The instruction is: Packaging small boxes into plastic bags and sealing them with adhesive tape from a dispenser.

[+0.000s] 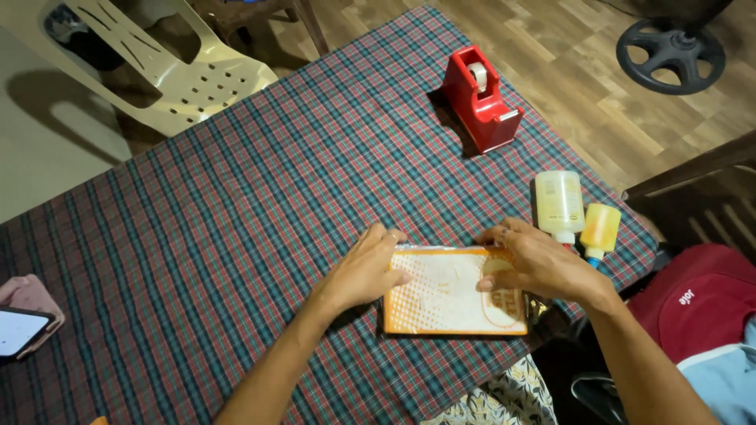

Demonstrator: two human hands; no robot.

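Note:
A flat orange and white box wrapped in clear film lies on the plaid tablecloth near the front edge. My left hand rests on the box's left end, fingers spread over its far corner. Over the right end lies my right hand, pressing down with the fingers bent along the far edge. Both hands touch the box, which lies flat on the cloth.
A red tape dispenser stands at the far right of the table. Two pale yellow bottles lie beside my right hand. A phone sits at the left edge. A cream plastic chair stands behind the table. A red bag sits at the right.

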